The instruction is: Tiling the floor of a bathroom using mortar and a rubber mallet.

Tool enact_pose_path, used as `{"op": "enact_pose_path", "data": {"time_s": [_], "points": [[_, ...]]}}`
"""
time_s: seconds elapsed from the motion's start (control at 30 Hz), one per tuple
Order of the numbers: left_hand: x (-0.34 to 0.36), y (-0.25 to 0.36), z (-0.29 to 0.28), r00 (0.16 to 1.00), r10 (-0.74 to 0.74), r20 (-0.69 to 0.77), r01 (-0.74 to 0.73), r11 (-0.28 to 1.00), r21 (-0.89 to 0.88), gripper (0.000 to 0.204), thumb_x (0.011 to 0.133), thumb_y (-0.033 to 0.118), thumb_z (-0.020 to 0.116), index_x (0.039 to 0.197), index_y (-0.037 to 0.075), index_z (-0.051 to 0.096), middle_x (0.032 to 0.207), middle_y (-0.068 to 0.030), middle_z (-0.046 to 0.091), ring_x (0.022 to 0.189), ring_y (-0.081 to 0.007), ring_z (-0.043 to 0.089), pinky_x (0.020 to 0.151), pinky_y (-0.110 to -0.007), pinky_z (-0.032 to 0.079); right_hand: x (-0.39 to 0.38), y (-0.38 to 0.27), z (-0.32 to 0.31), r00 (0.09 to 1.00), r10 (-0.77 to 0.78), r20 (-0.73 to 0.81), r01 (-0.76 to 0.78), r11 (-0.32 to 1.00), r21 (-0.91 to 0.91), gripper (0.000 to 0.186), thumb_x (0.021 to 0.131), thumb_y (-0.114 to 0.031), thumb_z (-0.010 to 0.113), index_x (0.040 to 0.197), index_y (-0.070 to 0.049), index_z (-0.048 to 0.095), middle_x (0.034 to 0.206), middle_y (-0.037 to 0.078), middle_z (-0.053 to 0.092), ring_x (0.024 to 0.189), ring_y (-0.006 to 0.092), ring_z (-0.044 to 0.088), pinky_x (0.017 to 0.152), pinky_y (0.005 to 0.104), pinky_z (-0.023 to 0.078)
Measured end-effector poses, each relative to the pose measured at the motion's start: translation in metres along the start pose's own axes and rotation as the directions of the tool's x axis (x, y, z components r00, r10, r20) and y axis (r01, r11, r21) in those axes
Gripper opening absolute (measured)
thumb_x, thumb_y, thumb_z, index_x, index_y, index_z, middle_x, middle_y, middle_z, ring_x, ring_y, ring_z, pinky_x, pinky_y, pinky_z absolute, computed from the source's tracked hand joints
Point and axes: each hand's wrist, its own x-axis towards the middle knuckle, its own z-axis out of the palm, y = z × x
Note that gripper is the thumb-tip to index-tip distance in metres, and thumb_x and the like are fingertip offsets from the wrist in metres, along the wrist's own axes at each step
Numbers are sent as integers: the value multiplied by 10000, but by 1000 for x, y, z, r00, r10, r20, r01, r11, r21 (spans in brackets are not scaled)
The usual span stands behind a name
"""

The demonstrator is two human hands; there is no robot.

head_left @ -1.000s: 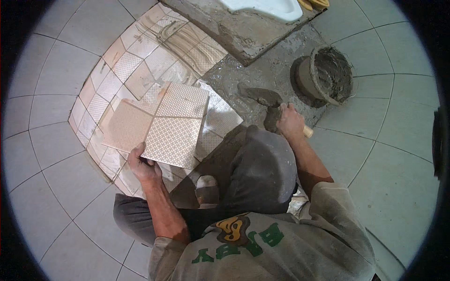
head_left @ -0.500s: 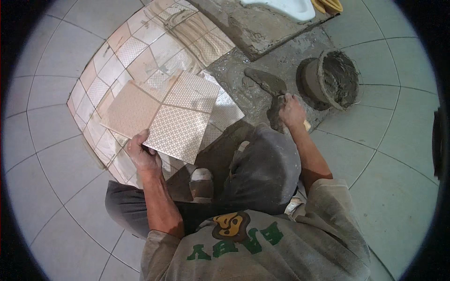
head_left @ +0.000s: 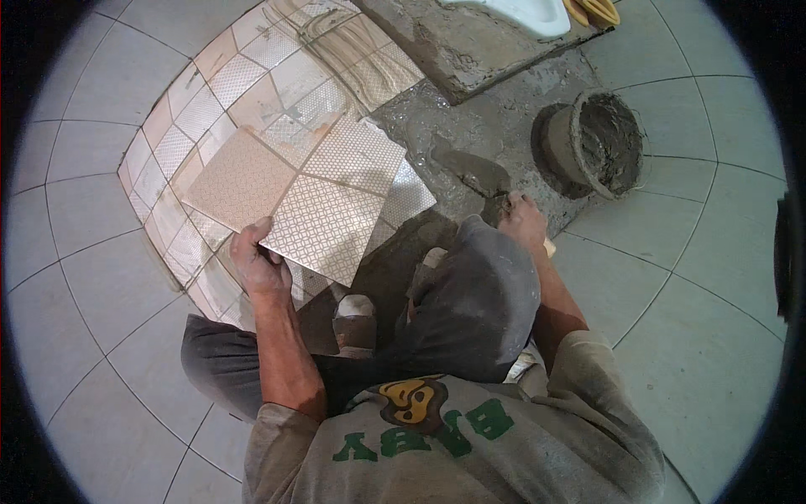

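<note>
My left hand [head_left: 259, 259] grips a patterned floor tile [head_left: 329, 220] by its near edge, thumb on top and fingers beneath. The tile is divided into beige and white patterned squares, and it is held over tiles of the same kind. My right hand [head_left: 522, 223] is closed round the handle of a trowel [head_left: 477, 171], whose blade lies low against the wet grey mortar [head_left: 420, 126]. A pale bit of the handle shows below the hand. My right knee hides part of the mortar bed.
A mortar-filled bucket [head_left: 581, 141] stands right of the trowel. Patterned tiles [head_left: 201, 113], some smeared with mortar, cover the floor ahead left. A raised rough slab [head_left: 445, 50] bears a white ceramic fixture [head_left: 525, 15] and a yellow object [head_left: 594, 12]. Large grey tiles [head_left: 672, 252] lie around.
The left hand's tile has turned slightly, its far right corner shifting to the right. The trowel blade has moved a little nearer and lower on the mortar.
</note>
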Motion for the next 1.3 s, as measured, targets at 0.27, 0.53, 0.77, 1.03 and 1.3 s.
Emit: {"op": "enact_pose_path", "data": {"time_s": [0.27,0.53,0.77,1.03,1.3], "points": [[0,0,-1,1000,-1,27,0,999,34,229,783,90,540,562,62,490,523,3,447,373,-68,350,357,-225,265,4,-9,-2,994,-7,108,7,1000,5,277,784,-214,581,1026,-89,532,1018,208,565,899,407,615,739,517,491],[1,-3,-4,999,32,31,-34,997,70,234,808,81,534,595,108,439,552,11,442,403,-70,359,372,-215,299,-1,-16,0,994,-1,107,0,1000,6,322,775,-209,592,1068,-92,523,1011,223,551,910,419,607,759,524,482],[2,-5,-1,998,-5,63,2,999,43,231,806,89,538,592,104,450,553,7,453,399,-69,364,368,-210,298,-10,8,-3,977,139,-164,-92,959,269,284,775,-211,614,1021,-76,571,986,227,588,830,405,612,728,465,488],[5,-6,7,990,-83,117,81,996,21,230,791,101,557,580,104,468,553,9,461,402,-73,358,374,-216,298,11,45,-130,773,631,65,-403,410,818,206,805,-178,649,874,7,588,739,106,597,593,190,571,536,341,459],[14,-48,56,964,-183,190,189,982,-11,192,750,74,628,582,75,534,538,1,505,394,-74,382,364,-219,273,85,115,-162,657,694,-296,-257,574,777,313,849,-231,581,971,53,626,819,168,641,702,268,648,578,361,487]]}}
